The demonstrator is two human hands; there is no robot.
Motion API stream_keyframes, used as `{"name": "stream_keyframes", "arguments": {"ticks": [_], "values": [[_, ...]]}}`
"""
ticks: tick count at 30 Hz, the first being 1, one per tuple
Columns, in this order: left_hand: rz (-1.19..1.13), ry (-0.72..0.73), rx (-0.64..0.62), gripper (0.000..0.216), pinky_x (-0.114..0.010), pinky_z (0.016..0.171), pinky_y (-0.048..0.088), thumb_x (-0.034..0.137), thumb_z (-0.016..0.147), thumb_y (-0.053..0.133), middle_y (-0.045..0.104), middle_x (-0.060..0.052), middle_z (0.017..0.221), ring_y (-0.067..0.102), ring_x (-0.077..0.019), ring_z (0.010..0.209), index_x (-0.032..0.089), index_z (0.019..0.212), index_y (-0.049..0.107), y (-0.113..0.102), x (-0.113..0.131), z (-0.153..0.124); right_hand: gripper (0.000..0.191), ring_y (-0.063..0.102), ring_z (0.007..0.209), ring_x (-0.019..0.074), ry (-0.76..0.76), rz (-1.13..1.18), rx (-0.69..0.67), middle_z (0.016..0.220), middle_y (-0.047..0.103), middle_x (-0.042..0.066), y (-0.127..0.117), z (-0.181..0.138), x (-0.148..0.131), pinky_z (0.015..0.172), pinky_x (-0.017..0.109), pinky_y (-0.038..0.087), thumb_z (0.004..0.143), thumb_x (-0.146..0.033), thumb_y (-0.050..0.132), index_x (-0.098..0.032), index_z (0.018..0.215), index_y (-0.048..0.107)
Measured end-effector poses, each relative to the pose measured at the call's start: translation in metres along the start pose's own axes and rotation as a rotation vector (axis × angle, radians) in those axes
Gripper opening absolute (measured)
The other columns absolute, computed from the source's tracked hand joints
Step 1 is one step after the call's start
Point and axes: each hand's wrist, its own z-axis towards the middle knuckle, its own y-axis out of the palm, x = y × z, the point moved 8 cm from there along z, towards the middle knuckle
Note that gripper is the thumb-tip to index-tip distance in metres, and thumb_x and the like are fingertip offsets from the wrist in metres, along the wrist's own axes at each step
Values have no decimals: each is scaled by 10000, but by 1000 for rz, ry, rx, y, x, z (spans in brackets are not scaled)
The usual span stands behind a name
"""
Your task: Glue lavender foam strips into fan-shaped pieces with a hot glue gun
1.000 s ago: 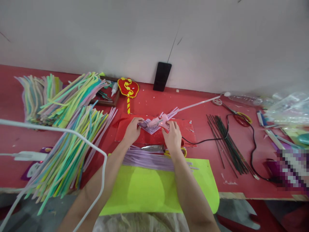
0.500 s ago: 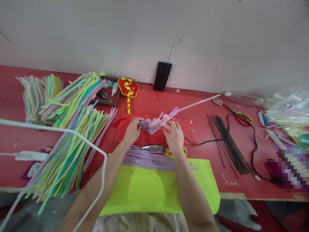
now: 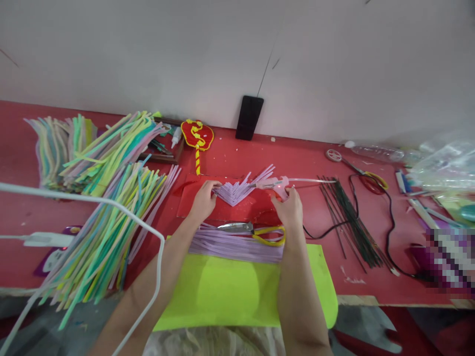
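Note:
My right hand (image 3: 290, 207) grips a pink hot glue gun (image 3: 281, 187), a long clear glue stick (image 3: 309, 180) jutting from its back. The gun's nozzle points left, close to the right arm of a V-shaped piece of lilac chenille stems (image 3: 233, 194). At that piece's left end, the fingers of my left hand (image 3: 205, 201) are closed on the stems. Beneath it lies a red board (image 3: 237, 213). In front of the board are yellow-handled scissors (image 3: 269, 236), resting on loose lilac stems (image 3: 230, 249).
Pastel chenille stems (image 3: 107, 237) are heaped at left, beside a red-and-yellow fan shape (image 3: 198, 136). A black phone (image 3: 250, 117) leans on the wall. Dark green wires (image 3: 356, 227), a black cord (image 3: 388, 232) and more scissors (image 3: 374, 182) lie at right. A white cable (image 3: 111, 201) crosses the left foreground.
My right hand has drawn the glue gun to the right, off the middle of the lilac piece, uncovering its V. The glue stick has swung lower. My left hand stays in place.

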Motion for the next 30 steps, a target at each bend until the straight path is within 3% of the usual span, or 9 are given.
{"name": "stream_keyframes", "arguments": {"ticks": [5,10,13,16,19,23,30], "values": [[10,15,2,397,-351,918,486,-49,684,441,613,-49,1009,621,-158,973,181,992,540,0,1,0,451,537,985,264,90,-170,-41,1054,575,126,3,3,17,848,382,418,662,-329,596,-162,1079,564],[3,8,-2,398,-360,930,482,-50,686,435,610,-54,1019,622,-157,981,181,994,537,-1,3,0,436,520,983,331,76,-214,44,1014,562,152,-5,-3,19,831,482,416,651,-413,654,-159,1004,621],[-1,0,0,401,-358,931,482,-49,683,435,608,-50,1022,622,-154,977,183,995,537,-1,3,0,462,497,993,370,38,-210,168,1017,551,183,-18,-9,8,826,549,394,664,-509,665,-148,952,640],[-9,-6,2,401,-347,918,490,-47,684,432,606,-46,1020,620,-150,974,186,992,542,0,2,0,303,503,966,319,-103,-125,270,995,558,152,-25,-17,-23,842,518,398,771,-437,598,-172,912,642],[-3,-10,4,387,-343,910,492,-42,689,429,605,-54,1015,620,-152,965,174,988,548,0,0,1,171,528,888,233,-378,39,96,881,587,79,-3,-34,-71,863,423,427,866,-308,518,-201,816,642],[4,1,-3,397,-346,914,488,-41,672,419,601,-64,1012,615,-158,966,165,987,547,1,-1,1,137,520,900,235,-549,48,-55,903,592,83,32,-66,-114,856,401,452,873,-221,523,-187,901,653],[-4,33,-19,418,-371,930,479,-26,645,409,592,-68,1014,603,-169,980,167,992,541,0,3,1,278,519,925,248,-615,55,-173,978,572,103,72,-84,-125,850,427,473,883,-115,428,-190,1070,619]]}}
